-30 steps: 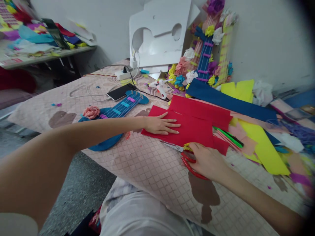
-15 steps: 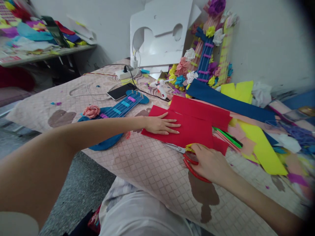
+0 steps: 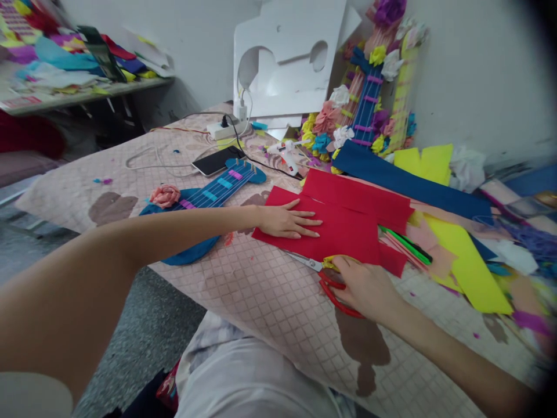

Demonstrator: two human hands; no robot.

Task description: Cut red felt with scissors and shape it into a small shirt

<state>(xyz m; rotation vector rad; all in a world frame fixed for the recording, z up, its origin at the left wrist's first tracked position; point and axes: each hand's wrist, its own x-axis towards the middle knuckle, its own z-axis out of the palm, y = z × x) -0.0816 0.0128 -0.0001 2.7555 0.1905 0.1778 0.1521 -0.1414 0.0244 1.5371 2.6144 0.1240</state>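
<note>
My left hand point(image 3: 289, 222) lies flat, fingers stretched out, on a red felt sheet point(image 3: 348, 223) spread over the quilted table cover. My right hand point(image 3: 368, 285) is closed around the red handles of a pair of scissors point(image 3: 324, 274), whose silver blades lie on the cover along the sheet's near edge. A second red sheet overlaps the first at the back. Green and black pens point(image 3: 407, 244) poke out from under the red felt on the right.
A blue felt guitar point(image 3: 209, 200) with a pink paper rose point(image 3: 164, 195) lies left of my hand. A phone point(image 3: 216, 161), power strip point(image 3: 221, 129), glue gun point(image 3: 287, 154), flower-decorated guitars point(image 3: 365, 98), blue and yellow felt sheets point(image 3: 470, 267) and white foam board point(image 3: 287, 58) crowd the back.
The view has shifted slightly. My right hand has settled a little tighter on the scissor handles; my left hand stays flat on the red felt.
</note>
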